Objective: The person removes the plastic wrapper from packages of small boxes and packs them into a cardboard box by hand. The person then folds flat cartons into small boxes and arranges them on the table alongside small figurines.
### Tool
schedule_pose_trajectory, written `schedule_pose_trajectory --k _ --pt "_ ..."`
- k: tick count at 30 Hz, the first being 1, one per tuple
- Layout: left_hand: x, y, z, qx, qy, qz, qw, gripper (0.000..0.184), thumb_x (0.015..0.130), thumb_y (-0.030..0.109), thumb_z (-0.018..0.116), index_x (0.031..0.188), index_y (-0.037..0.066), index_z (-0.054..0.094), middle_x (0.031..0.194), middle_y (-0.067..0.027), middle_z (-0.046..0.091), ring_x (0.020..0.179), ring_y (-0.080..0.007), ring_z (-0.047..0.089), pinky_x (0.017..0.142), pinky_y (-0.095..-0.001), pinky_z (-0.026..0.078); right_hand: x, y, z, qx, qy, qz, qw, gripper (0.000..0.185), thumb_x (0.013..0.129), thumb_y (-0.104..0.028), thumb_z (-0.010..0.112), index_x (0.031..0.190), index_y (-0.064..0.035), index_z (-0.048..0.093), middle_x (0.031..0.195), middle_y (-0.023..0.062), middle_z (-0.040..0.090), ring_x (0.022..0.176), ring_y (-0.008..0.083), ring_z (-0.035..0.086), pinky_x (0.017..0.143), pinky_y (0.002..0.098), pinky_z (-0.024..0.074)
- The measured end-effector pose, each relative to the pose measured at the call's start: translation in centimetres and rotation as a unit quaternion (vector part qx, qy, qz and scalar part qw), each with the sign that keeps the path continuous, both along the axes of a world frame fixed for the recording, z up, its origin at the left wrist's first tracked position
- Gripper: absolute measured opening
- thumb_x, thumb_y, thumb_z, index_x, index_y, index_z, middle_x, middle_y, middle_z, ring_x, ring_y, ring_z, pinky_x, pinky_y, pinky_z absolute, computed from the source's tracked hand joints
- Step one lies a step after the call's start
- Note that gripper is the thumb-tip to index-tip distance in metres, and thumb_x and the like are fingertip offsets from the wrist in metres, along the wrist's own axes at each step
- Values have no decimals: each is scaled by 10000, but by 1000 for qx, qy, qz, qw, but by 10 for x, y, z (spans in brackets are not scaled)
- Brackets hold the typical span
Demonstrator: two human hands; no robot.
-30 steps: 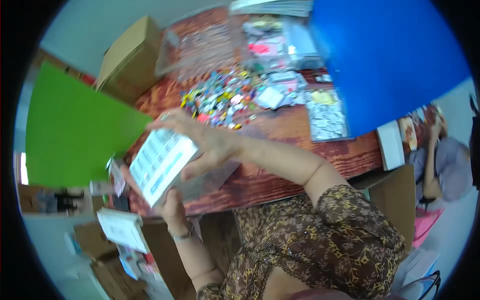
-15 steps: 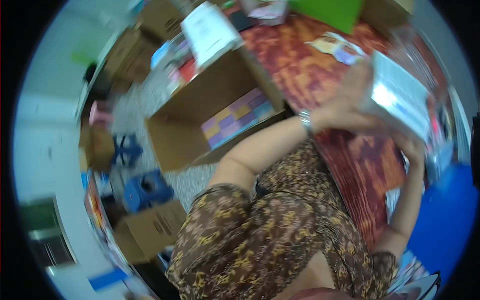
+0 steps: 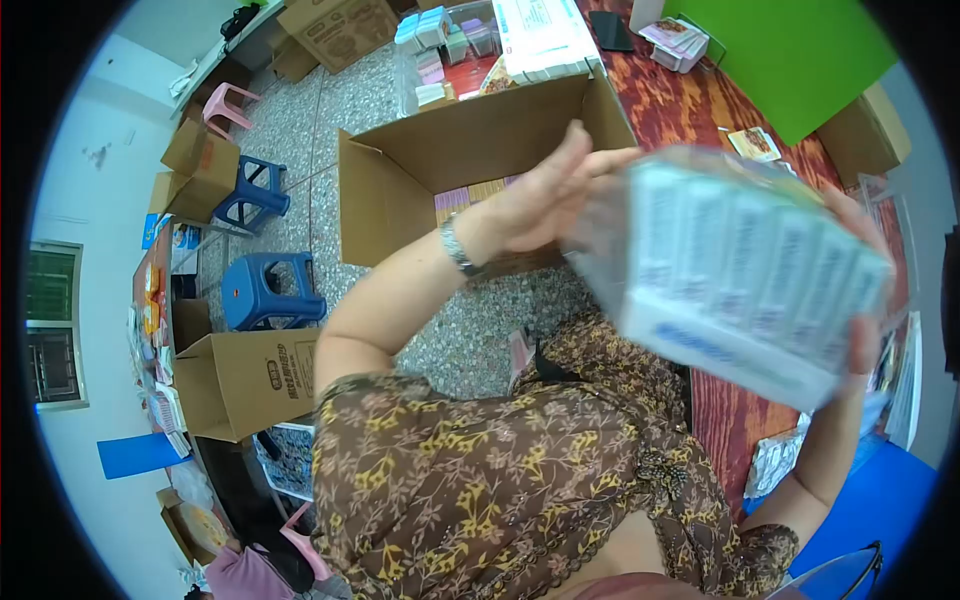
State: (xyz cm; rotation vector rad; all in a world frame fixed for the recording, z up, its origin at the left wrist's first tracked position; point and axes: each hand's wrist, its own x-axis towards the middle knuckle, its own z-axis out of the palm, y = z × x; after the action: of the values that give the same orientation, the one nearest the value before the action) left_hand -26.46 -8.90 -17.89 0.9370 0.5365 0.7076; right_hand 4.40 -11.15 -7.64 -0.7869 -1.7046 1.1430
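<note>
A clear-wrapped pack of small boxes point(image 3: 740, 270), white and pale green with printed ends, is raised in front of me at the right, smeared by motion. My right hand point(image 3: 862, 340) grips its right edge, the fingers partly hidden behind it. My left hand point(image 3: 545, 195), below a silver watch, is at the pack's left side; its thumb stands up and its fingers reach to the film there. Beneath my left hand is an open cardboard box point(image 3: 385, 215) with purple and tan packs point(image 3: 468, 197) lying at its bottom.
Beyond the box, a clear bin point(image 3: 410, 85) holds small packs, beside a white printed carton point(image 3: 545, 40). A phone point(image 3: 610, 30), cards point(image 3: 752, 143) and a green board point(image 3: 790, 60) are on the red-patterned table point(image 3: 720, 410). Blue stools point(image 3: 270, 290) stand left; another person point(image 3: 250, 572) is at bottom left.
The pack has come closer and turned, so the box ends now face me. My left hand has moved left, over the cardboard box. My view has shifted too.
</note>
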Motion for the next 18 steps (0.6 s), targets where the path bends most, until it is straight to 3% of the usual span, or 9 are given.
schedule_pose_trajectory --k 1,3,5,7,9,11,13,16,18 --pt "-9 -4 9 -44 -5 1 999 1021 828 831 259 1540 108 154 1568 -127 228 1443 -323 208 1151 -534 228 -16 13 2 125 -52 52 989 902 661 -444 805 1385 -60 429 1302 210 504 1158 312 545 993 440 456" --pt "-21 -17 11 -105 -43 29 993 1012 830 827 262 1532 100 199 1565 -121 252 1427 -217 283 1162 -415 259 -39 36 -11 410 -154 142 888 808 653 -442 819 1361 -244 483 1281 179 502 1151 333 537 997 489 439" --pt "-21 -26 -12 -138 -160 23 977 933 880 759 313 1528 95 208 1546 -129 295 1403 -237 338 1154 -415 287 -67 38 -26 510 -175 162 826 692 677 -419 808 1296 -413 499 1292 148 475 1168 349 523 1022 529 412" --pt "-28 -39 -26 -167 -130 72 975 837 929 660 373 1521 88 222 1534 -142 314 1381 -259 376 1141 -421 316 -79 37 -50 559 -186 175 789 648 712 -355 784 1232 -593 479 1297 115 453 1180 348 517 1031 554 407" --pt "-38 -45 -35 -201 -110 109 967 774 957 587 401 1520 89 216 1530 -155 314 1376 -285 382 1138 -439 328 -97 40 -71 555 -161 179 797 676 752 -249 730 1250 -614 455 1288 85 437 1183 310 519 1027 526 430" --pt "-50 -44 -40 -237 -105 130 957 741 966 538 398 1526 100 189 1533 -166 293 1388 -317 356 1145 -469 322 -106 51 -82 542 -195 198 793 673 760 -239 724 1275 -578 455 1397 111 385 1253 330 475 1083 529 379" --pt "-72 -39 -50 -296 -146 151 932 643 956 409 460 1479 69 303 1445 -185 423 1294 -319 473 1095 -465 383 -115 66 -87 525 -247 207 788 669 759 -225 729 1279 -554 467 1453 126 349 1282 343 451 1104 524 357" --pt "-107 -25 -63 -347 -132 197 907 579 910 367 555 1375 32 469 1290 -181 592 1123 -310 621 1000 -444 475 -117 81 -93 424 -295 193 834 737 716 -160 768 1330 -443 476 1489 155 322 1301 368 428 1101 516 355" --pt "-135 -14 -62 -369 -92 201 903 610 904 411 537 1376 30 474 1298 -180 587 1129 -317 617 1006 -459 465 -115 100 -109 390 -295 159 858 761 713 -122 773 1374 -342 466 1445 172 386 1287 373 440 1062 474 398"
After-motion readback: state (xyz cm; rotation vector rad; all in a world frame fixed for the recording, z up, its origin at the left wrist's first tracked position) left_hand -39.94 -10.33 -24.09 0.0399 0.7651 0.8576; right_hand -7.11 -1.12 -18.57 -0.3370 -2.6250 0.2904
